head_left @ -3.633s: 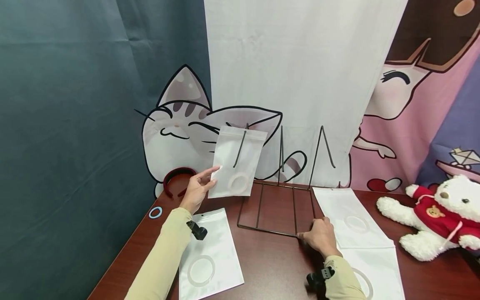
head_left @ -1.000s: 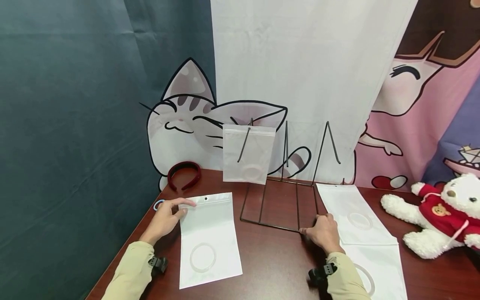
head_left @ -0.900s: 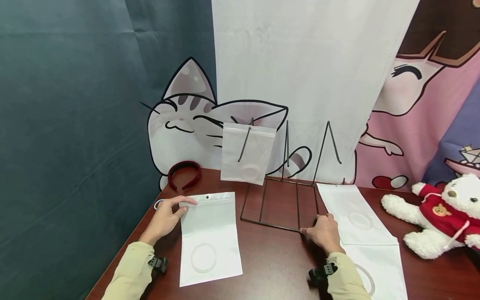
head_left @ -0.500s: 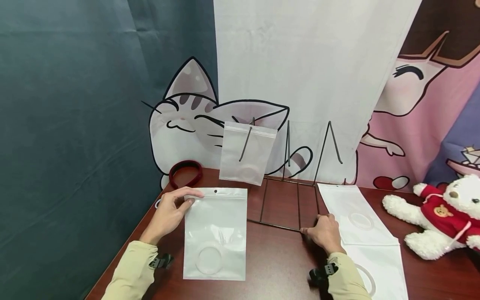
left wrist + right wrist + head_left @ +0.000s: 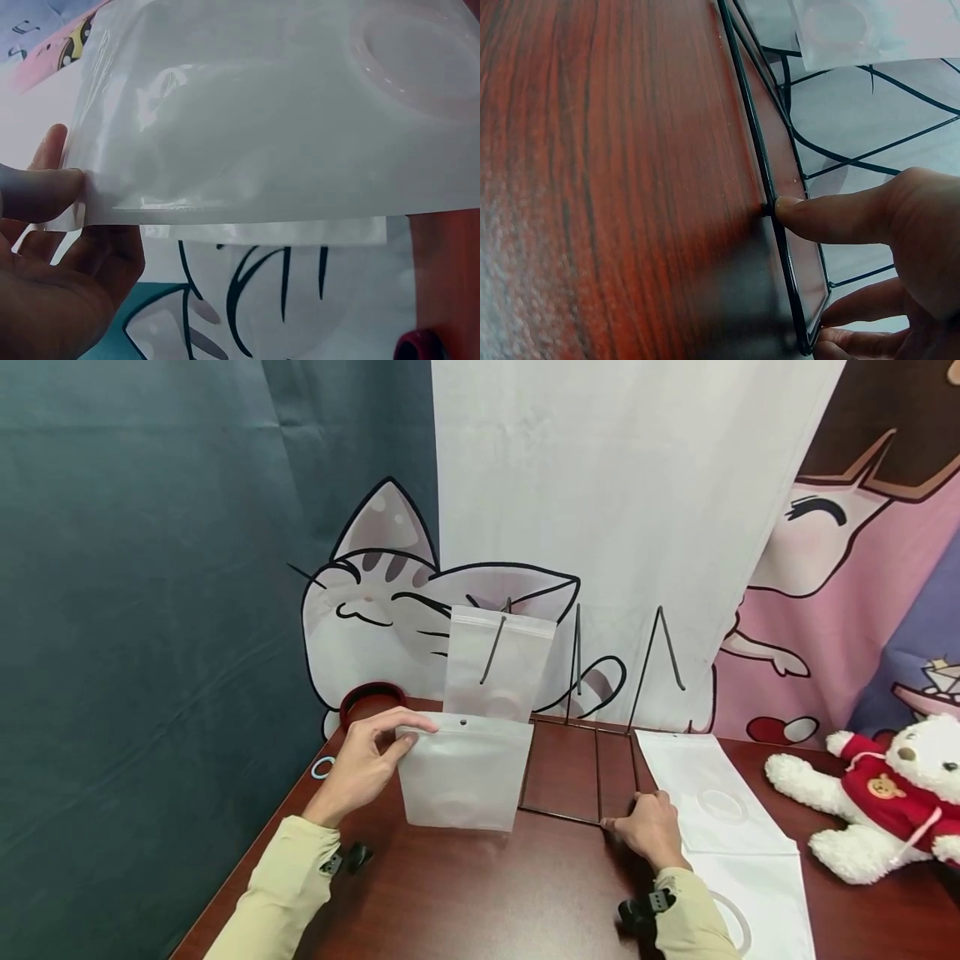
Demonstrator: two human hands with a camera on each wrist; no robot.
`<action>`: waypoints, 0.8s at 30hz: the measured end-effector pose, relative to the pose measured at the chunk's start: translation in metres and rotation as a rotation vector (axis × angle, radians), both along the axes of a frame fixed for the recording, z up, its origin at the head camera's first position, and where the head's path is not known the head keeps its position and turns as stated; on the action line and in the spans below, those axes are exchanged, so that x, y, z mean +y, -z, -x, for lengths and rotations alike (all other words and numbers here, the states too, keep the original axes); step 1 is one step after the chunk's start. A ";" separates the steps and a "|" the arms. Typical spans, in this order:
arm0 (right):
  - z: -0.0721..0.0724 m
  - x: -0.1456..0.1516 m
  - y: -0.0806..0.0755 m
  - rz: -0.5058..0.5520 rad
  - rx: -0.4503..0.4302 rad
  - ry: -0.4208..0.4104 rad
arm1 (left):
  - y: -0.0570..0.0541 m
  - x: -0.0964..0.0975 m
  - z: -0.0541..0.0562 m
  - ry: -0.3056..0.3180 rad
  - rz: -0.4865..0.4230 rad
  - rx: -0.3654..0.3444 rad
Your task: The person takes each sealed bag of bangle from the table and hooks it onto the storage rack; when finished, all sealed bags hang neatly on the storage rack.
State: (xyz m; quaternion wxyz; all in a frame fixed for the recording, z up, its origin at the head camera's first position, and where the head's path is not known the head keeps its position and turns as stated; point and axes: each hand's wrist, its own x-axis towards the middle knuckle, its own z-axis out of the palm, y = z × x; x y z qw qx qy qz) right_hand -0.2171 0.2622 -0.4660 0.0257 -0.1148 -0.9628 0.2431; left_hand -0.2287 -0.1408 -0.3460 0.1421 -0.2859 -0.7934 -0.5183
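My left hand pinches a white zip-lock bag by its upper left corner, holding it upright above the table. A hang hole shows in the bag's top edge; in the left wrist view a pale ring shows inside it. Behind it, a similar bag hangs from the left prong of a dark wire display rack, its lower part covered by the held bag. My right hand holds the rack's front right corner; the right wrist view shows the thumb of my left hand's counterpart pressing the front bar.
Two more white bags, a far one and a near one, lie right of the rack. A white teddy bear in red sits farther right. A dark red headband and a blue ring lie at left. A printed curtain stands behind.
My left hand let go of the hung bag, took the one lying on the table by its top corner, and raised it toward the rack. My right hand stays on the rack.
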 end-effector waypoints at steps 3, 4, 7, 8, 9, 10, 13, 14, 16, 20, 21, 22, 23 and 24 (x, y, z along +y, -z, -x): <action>-0.001 0.000 0.001 -0.001 0.005 0.000 | -0.005 0.008 0.005 0.009 0.000 0.014; -0.001 0.000 0.002 -0.002 0.007 0.000 | -0.007 0.010 0.007 0.012 0.002 0.023; -0.001 0.001 0.003 -0.001 0.016 0.001 | -0.011 0.016 0.012 0.017 0.002 0.043; -0.001 0.001 0.003 0.000 0.019 0.002 | -0.012 0.018 0.014 0.015 -0.001 0.050; -0.001 0.001 0.003 0.000 0.022 0.002 | -0.013 0.019 0.016 0.015 -0.005 0.056; 0.000 0.001 0.003 0.001 0.023 0.002 | -0.014 0.020 0.017 0.015 -0.011 0.059; 0.000 0.001 0.003 0.002 0.024 0.002 | -0.017 0.022 0.020 0.009 -0.025 0.068; 0.000 0.001 0.003 0.003 0.023 0.003 | -0.018 0.023 0.021 0.007 -0.028 0.069; 0.000 0.001 0.003 0.003 0.020 0.003 | -0.019 0.023 0.023 0.001 -0.031 0.068; 0.001 0.001 0.003 -0.004 0.017 0.002 | -0.020 0.023 0.026 -0.009 -0.035 0.066; 0.001 0.001 0.003 -0.008 0.016 0.001 | -0.020 0.023 0.027 -0.013 -0.038 0.064; 0.001 0.002 0.003 -0.009 0.016 0.000 | -0.020 0.023 0.028 -0.017 -0.039 0.064; 0.001 0.002 0.003 -0.010 0.017 0.000 | -0.020 0.024 0.029 -0.020 -0.043 0.061; 0.001 0.002 0.003 -0.010 0.018 0.001 | -0.020 0.024 0.030 -0.024 -0.044 0.059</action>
